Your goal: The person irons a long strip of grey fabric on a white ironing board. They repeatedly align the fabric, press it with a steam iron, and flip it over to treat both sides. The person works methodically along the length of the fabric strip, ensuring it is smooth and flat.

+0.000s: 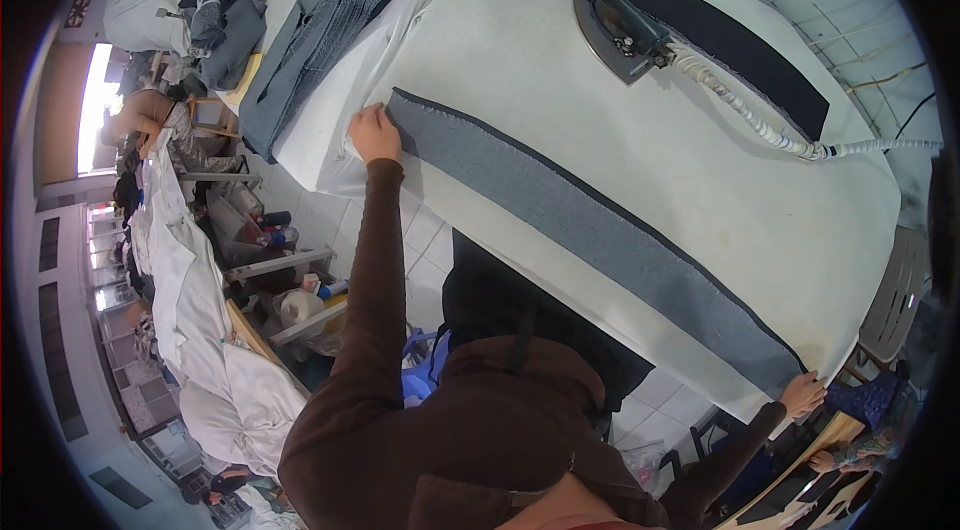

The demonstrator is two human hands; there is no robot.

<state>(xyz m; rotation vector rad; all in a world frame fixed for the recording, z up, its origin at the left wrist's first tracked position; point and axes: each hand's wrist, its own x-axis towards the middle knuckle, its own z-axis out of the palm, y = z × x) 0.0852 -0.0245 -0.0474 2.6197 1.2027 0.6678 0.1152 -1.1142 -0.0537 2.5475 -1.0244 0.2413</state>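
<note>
A long grey fabric strip (590, 230) with a dark far edge lies stretched in a slight curve along the near side of the pale padded ironing table (720, 170). At its left end, my left hand (375, 136) is closed on the strip's short edge. Far to the right, my right hand (802, 395) pinches the opposite end at the table's edge. Beyond the strip rests an iron (622, 28), tilted, its metal plate partly showing. Under and beside it lies a curved black fabric piece (750, 55).
A wrapped hose (735, 105) runs from the iron to the right. Stacked grey fabric pieces (335, 15) lie at the table's far left. White cloth (195, 300) covers a bench on the left, where another person (150, 120) sits. A grey chair (893, 295) stands right.
</note>
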